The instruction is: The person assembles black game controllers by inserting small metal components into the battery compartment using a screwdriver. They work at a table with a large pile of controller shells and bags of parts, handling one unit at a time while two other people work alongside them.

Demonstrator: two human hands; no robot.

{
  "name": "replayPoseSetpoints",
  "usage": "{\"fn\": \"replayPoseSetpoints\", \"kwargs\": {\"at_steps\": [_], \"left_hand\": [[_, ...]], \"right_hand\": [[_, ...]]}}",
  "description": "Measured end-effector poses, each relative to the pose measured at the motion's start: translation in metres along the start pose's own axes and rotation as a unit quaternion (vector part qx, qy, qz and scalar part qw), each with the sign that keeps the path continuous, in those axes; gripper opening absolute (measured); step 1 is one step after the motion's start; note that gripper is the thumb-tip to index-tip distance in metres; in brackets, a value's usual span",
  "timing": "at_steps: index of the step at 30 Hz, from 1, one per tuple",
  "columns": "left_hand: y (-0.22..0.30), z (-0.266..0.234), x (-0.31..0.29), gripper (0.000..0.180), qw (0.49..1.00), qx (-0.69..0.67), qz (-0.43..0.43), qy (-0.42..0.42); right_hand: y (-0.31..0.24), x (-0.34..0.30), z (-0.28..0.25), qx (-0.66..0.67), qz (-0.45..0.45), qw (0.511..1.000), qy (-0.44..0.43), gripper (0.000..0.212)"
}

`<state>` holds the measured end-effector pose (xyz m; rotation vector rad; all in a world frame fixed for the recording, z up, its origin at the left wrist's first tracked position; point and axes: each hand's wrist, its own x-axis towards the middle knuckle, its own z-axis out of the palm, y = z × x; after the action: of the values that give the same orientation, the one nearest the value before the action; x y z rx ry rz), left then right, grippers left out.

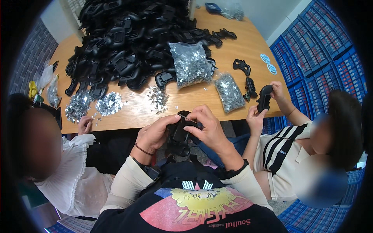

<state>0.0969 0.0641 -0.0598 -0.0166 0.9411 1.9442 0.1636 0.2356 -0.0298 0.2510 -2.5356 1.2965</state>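
My left hand (pixel 152 134) is wrapped round the left side of a black game controller shell (pixel 178 134), held upright off the table's near edge. Its lower grip points toward my body. At the shell's upper right, the fingers of my right hand (pixel 210 130) are pinched together. A thin, dark sliver shows by those fingertips, too small to name. Just beyond my hands, a loose pile of small silvery metal pieces (pixel 157 99) lies on the wooden table (pixel 136 112).
A large heap of black controller shells (pixel 128 42) covers the back left. Clear bags of metal pieces (pixel 190 66) stand ahead. A co-worker's hands (pixel 256 120) at right hold another controller (pixel 265 99); another person's hand (pixel 85 125) rests at left. Blue crates (pixel 307 50) are stacked at right.
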Motion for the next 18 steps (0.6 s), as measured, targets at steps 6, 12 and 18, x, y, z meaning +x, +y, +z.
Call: {"fn": "replayPoseSetpoints", "kwargs": {"at_steps": [6,12,18], "left_hand": [[-0.007,-0.005,0.004,0.023,1.000,0.011,0.017,0.008],[-0.013,-0.007,0.007,0.022,0.993,0.097,0.057,0.040],[-0.014,0.004,0.005,0.024,0.994,0.064,0.053,0.068]], "right_hand": [[0.005,0.000,0.003,-0.024,-0.018,0.999,-0.020,0.026],[0.007,-0.001,0.004,-0.048,-0.011,0.998,-0.029,0.024],[0.011,-0.003,0.012,-0.070,-0.002,0.998,-0.005,0.021]]}}
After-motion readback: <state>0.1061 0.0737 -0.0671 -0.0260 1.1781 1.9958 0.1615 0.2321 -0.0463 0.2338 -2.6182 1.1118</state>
